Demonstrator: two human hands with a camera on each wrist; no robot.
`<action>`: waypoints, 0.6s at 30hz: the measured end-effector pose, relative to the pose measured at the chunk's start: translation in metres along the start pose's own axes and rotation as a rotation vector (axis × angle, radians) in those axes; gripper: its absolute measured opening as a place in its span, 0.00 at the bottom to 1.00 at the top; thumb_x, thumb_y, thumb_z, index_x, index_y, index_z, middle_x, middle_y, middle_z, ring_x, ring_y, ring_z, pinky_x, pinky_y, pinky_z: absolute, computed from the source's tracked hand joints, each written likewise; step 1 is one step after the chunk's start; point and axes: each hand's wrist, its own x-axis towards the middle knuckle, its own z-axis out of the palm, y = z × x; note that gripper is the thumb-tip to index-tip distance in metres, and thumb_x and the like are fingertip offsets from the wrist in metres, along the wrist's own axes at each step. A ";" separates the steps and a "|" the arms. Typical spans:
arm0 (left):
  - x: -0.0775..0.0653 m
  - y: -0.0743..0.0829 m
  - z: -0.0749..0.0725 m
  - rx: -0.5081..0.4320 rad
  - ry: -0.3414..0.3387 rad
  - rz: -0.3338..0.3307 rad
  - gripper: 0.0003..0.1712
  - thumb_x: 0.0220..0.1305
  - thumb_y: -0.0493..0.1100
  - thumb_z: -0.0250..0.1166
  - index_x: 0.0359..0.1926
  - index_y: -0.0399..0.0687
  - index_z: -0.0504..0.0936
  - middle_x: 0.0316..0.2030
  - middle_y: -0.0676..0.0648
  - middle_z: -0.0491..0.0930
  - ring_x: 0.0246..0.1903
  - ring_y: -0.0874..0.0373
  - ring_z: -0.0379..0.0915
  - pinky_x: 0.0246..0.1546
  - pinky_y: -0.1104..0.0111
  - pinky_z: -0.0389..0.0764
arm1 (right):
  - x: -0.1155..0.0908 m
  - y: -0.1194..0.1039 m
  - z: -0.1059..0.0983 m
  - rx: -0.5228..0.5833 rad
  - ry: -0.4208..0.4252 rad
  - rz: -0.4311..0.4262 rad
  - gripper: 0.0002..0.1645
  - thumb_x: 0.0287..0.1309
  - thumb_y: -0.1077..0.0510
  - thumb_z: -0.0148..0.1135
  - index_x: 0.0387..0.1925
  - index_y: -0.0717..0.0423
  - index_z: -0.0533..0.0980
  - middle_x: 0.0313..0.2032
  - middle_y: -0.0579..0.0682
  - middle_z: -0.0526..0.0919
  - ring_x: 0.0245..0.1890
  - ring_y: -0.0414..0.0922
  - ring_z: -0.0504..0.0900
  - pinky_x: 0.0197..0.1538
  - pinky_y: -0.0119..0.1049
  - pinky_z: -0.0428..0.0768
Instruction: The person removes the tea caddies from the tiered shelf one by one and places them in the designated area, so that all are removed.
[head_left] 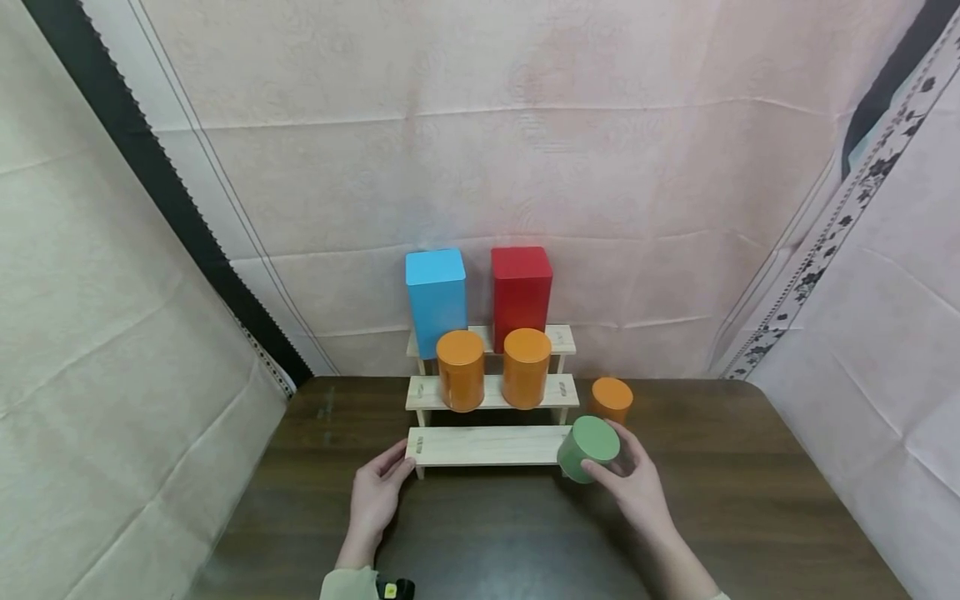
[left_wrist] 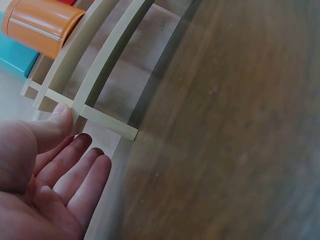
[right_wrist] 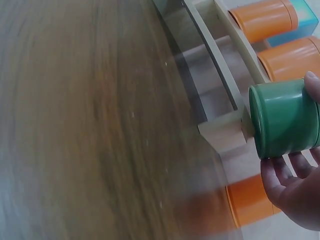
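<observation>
A three-step wooden display stand (head_left: pixel 487 447) stands on the table. My right hand (head_left: pixel 639 487) grips a green cylindrical canister (head_left: pixel 582 454) at the right end of the lowest step. In the right wrist view the canister (right_wrist: pixel 285 120) is just over that step's end; whether it bears on the wood I cannot tell. My left hand (head_left: pixel 373 498) holds the left end of the lowest step, its thumb against the wood in the left wrist view. Two orange canisters, one left (head_left: pixel 461 373) and one right (head_left: pixel 527 371), occupy the middle step. Blue (head_left: pixel 438 304) and red (head_left: pixel 521 292) boxes stand on the top step.
A third orange canister (head_left: pixel 611 399) stands on the dark wooden table (head_left: pixel 750 467), right of the stand and behind my right hand. Pale cloth (head_left: pixel 525 167) hangs behind the table, with more cloth at both sides.
</observation>
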 end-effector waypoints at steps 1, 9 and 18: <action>0.000 0.000 0.000 -0.003 0.000 0.000 0.24 0.74 0.39 0.71 0.68 0.40 0.82 0.65 0.38 0.82 0.64 0.47 0.79 0.54 0.71 0.81 | 0.000 0.000 -0.002 -0.004 0.004 0.000 0.52 0.59 0.53 0.83 0.79 0.47 0.65 0.72 0.50 0.73 0.72 0.53 0.73 0.64 0.36 0.76; 0.001 0.000 0.000 -0.013 0.003 -0.002 0.25 0.74 0.39 0.71 0.68 0.39 0.82 0.65 0.37 0.82 0.64 0.47 0.79 0.53 0.72 0.81 | 0.002 0.007 -0.013 -0.016 0.048 0.013 0.52 0.60 0.50 0.82 0.80 0.48 0.65 0.72 0.51 0.73 0.72 0.52 0.73 0.62 0.27 0.74; 0.001 -0.001 0.000 -0.016 0.002 0.001 0.24 0.74 0.39 0.71 0.68 0.39 0.82 0.65 0.38 0.82 0.64 0.47 0.79 0.53 0.72 0.81 | 0.003 0.010 -0.025 -0.009 0.083 0.041 0.52 0.60 0.51 0.82 0.80 0.50 0.64 0.74 0.51 0.72 0.69 0.46 0.74 0.59 0.22 0.74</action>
